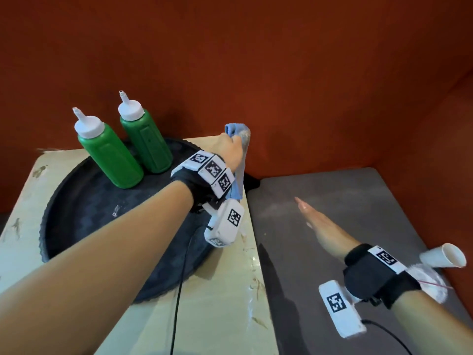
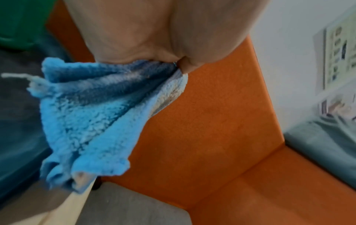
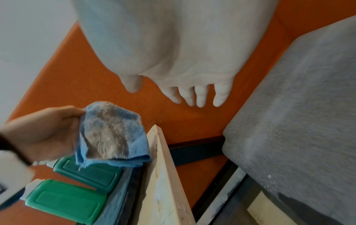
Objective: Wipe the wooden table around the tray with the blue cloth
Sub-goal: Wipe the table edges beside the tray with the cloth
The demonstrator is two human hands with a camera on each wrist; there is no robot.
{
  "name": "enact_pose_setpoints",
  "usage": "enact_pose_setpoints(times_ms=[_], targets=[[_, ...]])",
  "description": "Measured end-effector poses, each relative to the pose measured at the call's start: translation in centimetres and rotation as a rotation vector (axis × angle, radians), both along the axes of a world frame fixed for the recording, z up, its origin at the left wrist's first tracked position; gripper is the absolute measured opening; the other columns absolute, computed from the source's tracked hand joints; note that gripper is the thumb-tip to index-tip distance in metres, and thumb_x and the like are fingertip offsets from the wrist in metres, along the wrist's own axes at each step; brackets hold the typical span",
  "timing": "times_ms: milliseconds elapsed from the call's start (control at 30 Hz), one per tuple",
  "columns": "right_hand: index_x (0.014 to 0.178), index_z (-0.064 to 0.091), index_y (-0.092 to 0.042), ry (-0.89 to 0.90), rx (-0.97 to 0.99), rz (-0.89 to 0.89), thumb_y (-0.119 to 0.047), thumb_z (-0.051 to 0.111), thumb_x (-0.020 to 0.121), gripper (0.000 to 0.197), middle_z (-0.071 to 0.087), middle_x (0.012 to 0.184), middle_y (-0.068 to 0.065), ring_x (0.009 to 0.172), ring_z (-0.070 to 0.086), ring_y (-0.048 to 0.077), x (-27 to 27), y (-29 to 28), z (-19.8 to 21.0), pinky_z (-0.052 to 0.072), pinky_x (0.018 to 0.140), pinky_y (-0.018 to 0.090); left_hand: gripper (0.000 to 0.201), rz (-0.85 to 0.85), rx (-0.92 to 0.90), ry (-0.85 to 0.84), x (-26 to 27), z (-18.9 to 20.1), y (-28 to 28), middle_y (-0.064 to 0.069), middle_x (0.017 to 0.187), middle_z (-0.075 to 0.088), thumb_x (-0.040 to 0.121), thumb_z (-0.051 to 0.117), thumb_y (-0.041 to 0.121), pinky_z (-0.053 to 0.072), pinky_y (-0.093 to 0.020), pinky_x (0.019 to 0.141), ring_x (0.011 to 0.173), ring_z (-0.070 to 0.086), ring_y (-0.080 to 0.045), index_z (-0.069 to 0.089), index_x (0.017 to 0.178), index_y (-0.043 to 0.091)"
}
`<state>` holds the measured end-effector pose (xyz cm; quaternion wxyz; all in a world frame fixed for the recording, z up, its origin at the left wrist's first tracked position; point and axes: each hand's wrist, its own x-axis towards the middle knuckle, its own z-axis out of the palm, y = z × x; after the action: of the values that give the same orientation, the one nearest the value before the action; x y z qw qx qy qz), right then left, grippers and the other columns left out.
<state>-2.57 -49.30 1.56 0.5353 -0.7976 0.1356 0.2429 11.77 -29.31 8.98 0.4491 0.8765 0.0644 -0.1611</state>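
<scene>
My left hand (image 1: 229, 147) grips the blue cloth (image 1: 238, 135) in the air above the far right corner of the pale wooden table (image 1: 220, 298). The cloth (image 2: 92, 115) hangs down from the fingers, and its soiled grey side (image 3: 108, 134) shows in the right wrist view, where the left hand (image 3: 44, 132) holds it beside the table corner (image 3: 159, 167). The round black tray (image 1: 84, 216) fills most of the tabletop. My right hand (image 1: 320, 226) hovers flat and empty over the grey surface (image 1: 358, 201), fingers (image 3: 200, 97) straight.
Two green squeeze bottles (image 1: 110, 155) (image 1: 146, 142) with white nozzles stand on the tray's far side. A white paper cone (image 1: 445, 260) lies on the grey surface by my right wrist. An orange wall (image 1: 256, 60) closes the back and right. Cables trail from both wrist cameras.
</scene>
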Motion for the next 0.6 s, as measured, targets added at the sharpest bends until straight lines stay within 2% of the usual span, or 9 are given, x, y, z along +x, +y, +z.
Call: enact_pose_setpoints(times_ms=[100, 233, 300, 400, 467, 533, 600], targets=[[0.148, 0.016, -0.042, 0.017, -0.004, 0.048, -0.073, 0.02, 0.078, 0.077, 0.017, 0.151, -0.025, 0.142, 0.016, 0.001, 0.8, -0.1, -1.1, 0.009, 0.113, 0.026, 0.042, 0.048, 0.093, -0.027, 1.7, 0.3, -1.7, -0.021, 0.134, 0.05, 0.102, 0.028, 0.024, 0.037, -0.035, 0.095, 0.123, 0.048, -0.035, 0.042, 0.132, -0.002], [0.149, 0.018, -0.04, 0.04, 0.002, 0.059, -0.063, 0.018, 0.091, 0.063, 0.022, 0.145, -0.025, 0.139, 0.018, 0.001, 2.6, -0.7, -1.7, 0.01, 0.106, 0.023, 0.042, 0.163, 0.214, -0.066, 4.1, 0.9, -2.8, -0.017, 0.134, 0.051, 0.101, 0.032, 0.026, 0.038, -0.034, 0.093, 0.121, 0.05, -0.031, 0.042, 0.134, 0.003], [0.149, 0.02, -0.038, 0.037, 0.019, 0.059, -0.057, 0.019, 0.096, 0.057, 0.023, 0.141, -0.026, 0.137, 0.019, -0.001, 3.8, -1.0, -2.0, 0.01, 0.106, 0.022, 0.04, 0.217, 0.244, -0.1, 5.5, 1.3, -2.8, -0.017, 0.134, 0.051, 0.1, 0.035, 0.025, 0.038, -0.033, 0.087, 0.119, 0.052, -0.031, 0.044, 0.132, 0.003], [0.148, 0.022, -0.039, 0.03, 0.057, 0.075, -0.065, 0.021, 0.09, 0.064, 0.024, 0.147, -0.025, 0.139, 0.02, -0.002, 5.6, -1.5, -3.2, 0.01, 0.117, 0.027, 0.036, 0.239, 0.306, -0.221, 7.3, 1.6, -3.1, -0.019, 0.13, 0.052, 0.099, 0.036, 0.024, 0.038, -0.035, 0.082, 0.116, 0.053, -0.034, 0.044, 0.128, 0.004], [0.148, 0.024, -0.04, 0.029, 0.076, 0.107, -0.074, 0.023, 0.082, 0.074, 0.024, 0.15, -0.024, 0.14, 0.02, -0.002, 6.9, -1.8, -4.5, 0.012, 0.121, 0.035, 0.031, 0.182, 0.396, -0.356, 7.7, 1.4, -3.4, -0.021, 0.121, 0.055, 0.097, 0.036, 0.023, 0.038, -0.038, 0.076, 0.108, 0.055, -0.039, 0.044, 0.122, 0.005], [0.147, 0.027, -0.039, 0.027, 0.098, 0.123, -0.075, 0.023, 0.081, 0.076, 0.025, 0.151, -0.024, 0.14, 0.022, -0.003, 8.0, -1.9, -5.8, 0.014, 0.121, 0.037, 0.027, 0.036, 0.499, -0.456, 7.9, 0.1, -3.6, -0.021, 0.11, 0.059, 0.094, 0.038, 0.023, 0.037, -0.039, 0.071, 0.099, 0.057, -0.04, 0.042, 0.117, 0.008], [0.147, 0.03, -0.035, 0.016, 0.126, 0.122, -0.072, 0.024, 0.082, 0.075, 0.027, 0.152, -0.021, 0.14, 0.025, -0.002, 8.9, -1.8, -7.0, 0.016, 0.12, 0.037, 0.022, -0.13, 0.566, -0.448, 7.7, -2.6, -3.9, -0.017, 0.1, 0.061, 0.092, 0.04, 0.023, 0.035, -0.038, 0.067, 0.09, 0.059, -0.04, 0.042, 0.11, 0.01]])
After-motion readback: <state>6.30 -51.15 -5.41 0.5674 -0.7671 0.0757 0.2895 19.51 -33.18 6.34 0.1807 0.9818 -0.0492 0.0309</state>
